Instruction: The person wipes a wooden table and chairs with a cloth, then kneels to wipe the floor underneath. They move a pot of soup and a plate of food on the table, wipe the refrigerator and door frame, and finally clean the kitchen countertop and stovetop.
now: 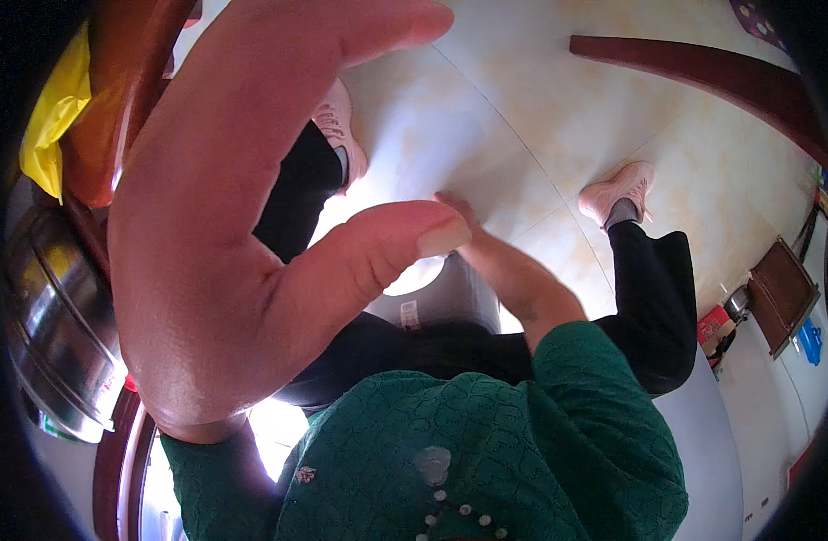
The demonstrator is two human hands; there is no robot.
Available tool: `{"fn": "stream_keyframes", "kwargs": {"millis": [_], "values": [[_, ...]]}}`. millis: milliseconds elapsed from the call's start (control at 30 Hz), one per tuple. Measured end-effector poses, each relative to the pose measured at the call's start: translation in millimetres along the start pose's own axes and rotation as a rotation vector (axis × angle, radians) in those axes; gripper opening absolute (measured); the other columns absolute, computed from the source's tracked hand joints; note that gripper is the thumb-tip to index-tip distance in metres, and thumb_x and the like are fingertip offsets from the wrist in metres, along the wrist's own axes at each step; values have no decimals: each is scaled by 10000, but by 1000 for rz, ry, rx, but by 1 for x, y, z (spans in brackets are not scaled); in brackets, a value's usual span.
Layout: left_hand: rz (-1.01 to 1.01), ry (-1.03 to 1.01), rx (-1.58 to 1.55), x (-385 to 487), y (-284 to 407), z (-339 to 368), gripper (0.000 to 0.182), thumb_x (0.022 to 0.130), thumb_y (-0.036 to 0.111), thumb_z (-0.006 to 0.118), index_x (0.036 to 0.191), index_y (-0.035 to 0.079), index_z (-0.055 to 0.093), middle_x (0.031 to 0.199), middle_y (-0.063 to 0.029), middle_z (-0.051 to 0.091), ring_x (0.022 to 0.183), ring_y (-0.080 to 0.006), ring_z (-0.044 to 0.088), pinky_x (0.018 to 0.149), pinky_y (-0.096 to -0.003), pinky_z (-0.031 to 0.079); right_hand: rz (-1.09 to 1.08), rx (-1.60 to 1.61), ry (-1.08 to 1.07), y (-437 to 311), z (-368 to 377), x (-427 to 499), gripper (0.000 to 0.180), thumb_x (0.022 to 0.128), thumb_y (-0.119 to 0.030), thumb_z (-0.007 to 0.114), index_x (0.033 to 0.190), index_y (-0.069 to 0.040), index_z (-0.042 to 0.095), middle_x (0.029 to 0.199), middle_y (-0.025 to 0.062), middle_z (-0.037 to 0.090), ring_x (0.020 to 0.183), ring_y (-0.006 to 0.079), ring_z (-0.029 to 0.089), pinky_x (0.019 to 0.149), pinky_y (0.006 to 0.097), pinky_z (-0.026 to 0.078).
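Very near the camera, my left hand [231, 223] fills the left of the view, its fingers curved and its thumb apart, with nothing seen between them. My right hand [465, 223] reaches down between my legs, partly hidden behind the left thumb; whether it holds anything does not show. Below and beside it, a grey object [454, 297], perhaps a bin, bears a pale printed label and has a glaring bright patch at its top. Both forearms come out of green knitted sleeves.
Pink shoes [617, 193] stand wide apart on a tiled floor [481, 128]. A curved dark red wooden leg [691, 64] lies across the upper right. At left are a shiny metal vessel [62, 318] and a yellow plastic bag [59, 115]. A brown board [783, 294] is at right.
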State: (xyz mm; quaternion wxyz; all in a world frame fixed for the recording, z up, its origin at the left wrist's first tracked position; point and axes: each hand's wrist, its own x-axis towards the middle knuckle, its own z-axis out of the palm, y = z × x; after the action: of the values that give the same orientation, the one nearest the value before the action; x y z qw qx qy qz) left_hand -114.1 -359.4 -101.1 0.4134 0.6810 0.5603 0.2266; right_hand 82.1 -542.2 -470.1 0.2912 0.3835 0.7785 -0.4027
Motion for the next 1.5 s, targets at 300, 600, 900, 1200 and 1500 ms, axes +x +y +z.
{"fn": "stream_keyframes", "kwargs": {"millis": [300,600,900,1200,1500], "values": [[-11,29,3,-13,1,-10,777,831,487,644,1338,-48,398,1358,-228,433,1103,-383,584,823,-426,533,568,16,821,153,-95,-40,446,664,-214,754,1088,-204,614,1085,121,573,1000,346,566,753,449,516],[37,26,17,-6,-10,-16,772,835,479,641,1332,-58,394,1367,-238,422,1105,-397,583,820,-437,528,-133,177,-7,-94,34,13,270,859,-311,592,1102,-212,654,1262,59,524,1223,259,469,968,512,378],[22,112,-176,-12,-18,-20,677,862,374,639,1320,-64,402,1324,-240,462,1073,-395,599,799,-434,540,188,-67,747,71,-91,73,377,733,-276,708,1093,-263,594,1188,99,517,1056,352,512,769,523,434],[336,-652,340,-49,25,54,296,809,201,641,1053,33,645,1139,-190,591,1069,-339,556,804,-477,473,360,546,1263,167,-142,28,387,682,-199,675,1037,-49,631,1080,151,628,1019,371,581,855,476,482],[521,-809,467,-85,39,77,381,865,229,513,1163,6,595,1234,-221,538,1100,-384,538,875,-552,456,839,1184,1605,250,-44,12,505,708,-190,682,1164,2,580,1207,174,590,1126,302,560,970,421,446]]}}
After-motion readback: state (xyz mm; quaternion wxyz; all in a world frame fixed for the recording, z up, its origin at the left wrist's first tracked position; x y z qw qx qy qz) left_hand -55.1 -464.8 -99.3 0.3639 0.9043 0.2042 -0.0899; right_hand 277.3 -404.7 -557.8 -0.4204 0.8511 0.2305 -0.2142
